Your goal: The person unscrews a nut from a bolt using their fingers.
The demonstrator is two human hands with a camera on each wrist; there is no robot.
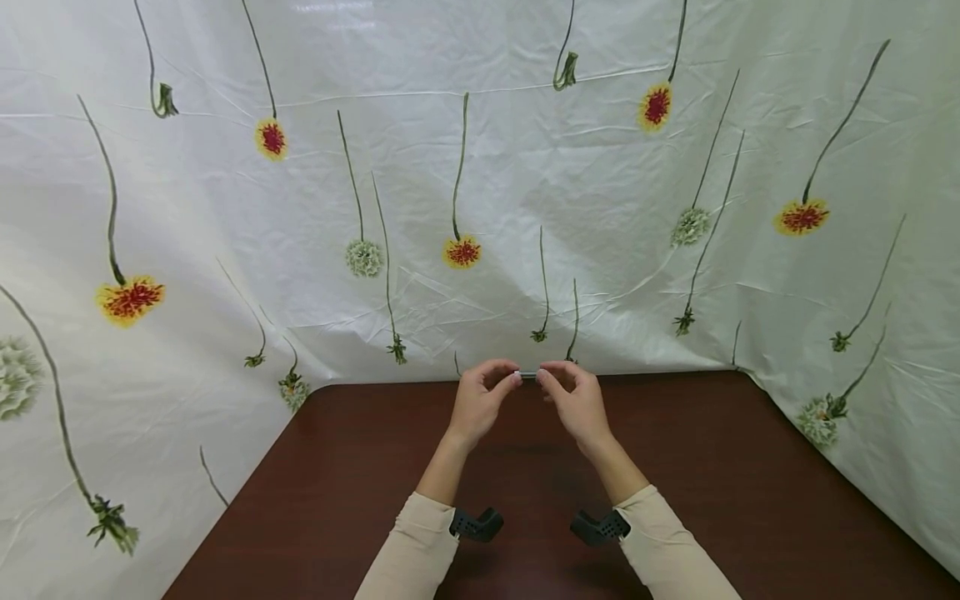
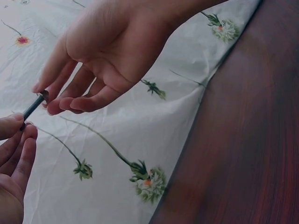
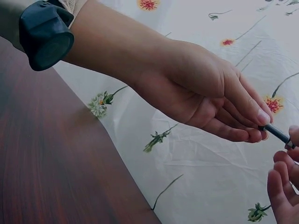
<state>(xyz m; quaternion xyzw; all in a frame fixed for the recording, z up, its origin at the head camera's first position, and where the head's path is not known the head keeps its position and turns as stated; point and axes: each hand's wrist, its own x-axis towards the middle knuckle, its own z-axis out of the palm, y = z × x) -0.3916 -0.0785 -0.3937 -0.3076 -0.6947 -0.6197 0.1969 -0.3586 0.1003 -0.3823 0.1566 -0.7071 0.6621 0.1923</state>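
Observation:
A slim threaded metal bolt [image 1: 528, 374] spans the gap between the two hands, raised above the table's far edge. My left hand [image 1: 477, 404] pinches one end between thumb and fingertips; in the left wrist view a wider head or nut [image 2: 44, 95] shows at that end of the bolt [image 2: 32, 106]. The opposite end is pinched by my right hand [image 1: 581, 407], its thumb on top of the shaft in the right wrist view, where the bolt [image 3: 277, 133] slants down toward the left hand [image 3: 286, 179]. Fingertips hide both ends in part.
A dark red-brown wooden table [image 1: 517, 475] lies below the hands. Behind and beside it hangs a white cloth [image 1: 420, 192] printed with flowers, meeting the table edges. Black wrist cameras [image 1: 477, 525] sit at both beige sleeve cuffs.

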